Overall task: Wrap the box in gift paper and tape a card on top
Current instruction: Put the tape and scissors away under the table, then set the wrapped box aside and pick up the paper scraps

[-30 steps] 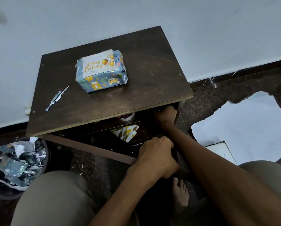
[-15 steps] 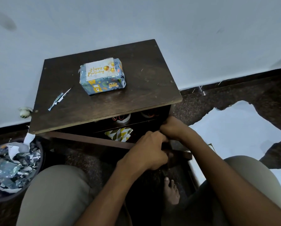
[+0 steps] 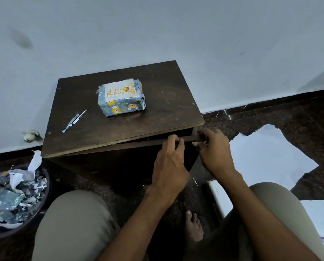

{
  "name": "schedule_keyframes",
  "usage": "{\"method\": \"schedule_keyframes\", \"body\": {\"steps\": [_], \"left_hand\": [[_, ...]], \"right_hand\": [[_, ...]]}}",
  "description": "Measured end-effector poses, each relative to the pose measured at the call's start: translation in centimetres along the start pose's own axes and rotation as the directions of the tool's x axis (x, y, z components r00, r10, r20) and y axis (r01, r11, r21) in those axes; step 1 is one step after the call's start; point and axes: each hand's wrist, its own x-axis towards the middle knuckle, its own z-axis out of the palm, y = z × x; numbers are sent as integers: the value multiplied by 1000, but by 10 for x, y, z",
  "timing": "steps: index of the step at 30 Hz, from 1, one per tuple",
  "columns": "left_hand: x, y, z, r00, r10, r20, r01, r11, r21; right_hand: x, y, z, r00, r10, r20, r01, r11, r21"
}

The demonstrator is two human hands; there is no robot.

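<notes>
A box wrapped in blue animal-print gift paper (image 3: 122, 105) stands on the dark wooden cabinet top (image 3: 157, 113), left of middle. A white "Happy Birthday" card (image 3: 119, 92) lies flat on its top face. Both hands are at the cabinet's front right corner, well away from the box. My left hand (image 3: 169, 162) grips the top edge of the cabinet door (image 3: 135, 145) with curled fingers. My right hand (image 3: 213, 149) holds the same door edge at the corner. The door stands almost shut, hiding the shelf inside.
A paper scrap (image 3: 74, 119) lies on the top's left side. A dark bin of torn wrapping scraps (image 3: 16, 196) sits on the floor at left. White paper sheets (image 3: 270, 157) lie on the floor at right. A small round object (image 3: 29, 136) rests by the wall.
The cabinet door has swung from open to nearly shut, hiding the tape rolls and paper on the shelf. Both hands rose from the lower opening to the door's top edge.
</notes>
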Motion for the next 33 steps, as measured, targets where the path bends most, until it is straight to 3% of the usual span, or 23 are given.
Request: {"method": "schedule_keyframes", "body": {"steps": [3, 5, 14, 17, 20, 23, 25, 27, 29, 33], "left_hand": [[1, -1, -2, 999, -10, 48, 11, 1000, -18], [2, -3, -4, 999, -20, 43, 22, 999, -31], [8, -9, -14, 997, -40, -65, 32, 993, -118], [17, -19, -29, 991, -37, -132, 14, 986, -166], [32, -31, -55, 962, -69, -263, 7, 973, -230], [48, -48, -83, 868, -153, -473, 1, 952, -306], [55, -66, -95, 776, -257, -576, 43, 933, -358], [58, -88, -102, 719, -378, -583, 131, 898, -421], [59, -108, -102, 704, -462, -539, 204, 859, -470], [63, -118, -86, 740, -484, -468, 206, 825, -527]], "right_hand": [[0, -9, 5, 988, 93, -126, -63, 972, 225], [0, -13, 8, 981, 160, -109, -115, 936, 333], [-1, -36, 2, 978, 209, 2, -190, 887, 421], [-4, -50, 2, 972, 107, -208, -36, 946, 321], [1, -74, 6, 931, -129, -341, 188, 971, 146], [15, -98, 15, 925, -324, -196, 351, 928, 123], [24, -110, 26, 937, -348, -2, 342, 920, 189], [34, -115, 39, 933, -344, 102, 337, 938, 77], [44, -116, 52, 931, -355, 88, 358, 933, -22], [63, -116, 58, 967, -252, -30, 252, 938, 240]]}}
